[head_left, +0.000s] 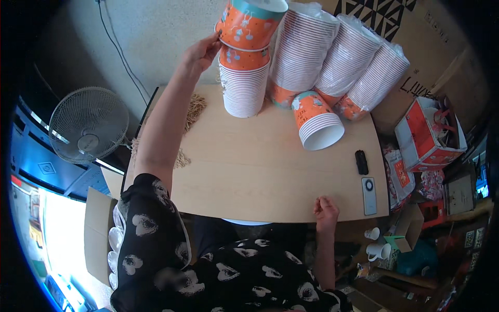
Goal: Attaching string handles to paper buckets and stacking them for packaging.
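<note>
My left hand reaches to the far side of the table, its fingers closed at the lower rim of an orange paper cup with a teal band. This cup sits on top of a tall stack of paper cups, whose white rims show one above another. Near the table's front edge, my right hand is curled shut, with nothing visible in it. A shorter stack of orange cups lies tilted to the right, a white opening facing me. Beige cords lie in a bundle beside my left forearm.
Several plastic-wrapped cup stacks lean at the back right. A black object and a grey device with a round dial lie on the table. A fan stands left; a red-and-white box is right.
</note>
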Demonstrator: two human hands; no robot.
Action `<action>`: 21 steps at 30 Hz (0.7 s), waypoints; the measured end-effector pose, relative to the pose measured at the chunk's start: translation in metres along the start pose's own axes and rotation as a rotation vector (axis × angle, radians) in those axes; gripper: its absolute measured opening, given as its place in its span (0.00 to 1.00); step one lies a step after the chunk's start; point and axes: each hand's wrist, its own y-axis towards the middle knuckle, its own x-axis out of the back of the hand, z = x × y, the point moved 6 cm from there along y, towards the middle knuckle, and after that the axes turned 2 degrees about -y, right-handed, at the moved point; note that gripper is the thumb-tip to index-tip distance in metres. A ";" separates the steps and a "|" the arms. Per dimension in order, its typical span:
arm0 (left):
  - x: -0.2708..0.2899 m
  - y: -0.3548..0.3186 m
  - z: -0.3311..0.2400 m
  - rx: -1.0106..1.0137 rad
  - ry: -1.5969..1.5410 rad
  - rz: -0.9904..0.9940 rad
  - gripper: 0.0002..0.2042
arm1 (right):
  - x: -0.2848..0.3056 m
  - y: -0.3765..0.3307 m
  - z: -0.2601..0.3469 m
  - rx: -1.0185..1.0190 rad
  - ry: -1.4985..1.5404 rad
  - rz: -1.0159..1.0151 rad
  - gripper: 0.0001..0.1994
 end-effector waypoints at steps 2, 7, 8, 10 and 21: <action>0.009 0.003 0.010 0.011 -0.010 -0.012 0.05 | -0.006 -0.004 0.005 0.018 -0.098 0.014 0.06; 0.054 0.013 -0.007 0.004 0.040 -0.001 0.07 | -0.080 -0.023 0.084 0.248 -0.222 0.301 0.05; 0.039 0.014 0.002 -0.059 0.127 -0.050 0.08 | -0.093 -0.036 0.119 0.337 -0.199 0.326 0.05; 0.033 0.008 -0.018 -0.249 0.370 -0.059 0.12 | -0.116 -0.067 0.170 0.416 0.047 0.414 0.10; -0.127 -0.062 -0.036 -1.044 1.357 0.132 0.15 | -0.138 -0.141 0.309 0.912 0.538 1.161 0.09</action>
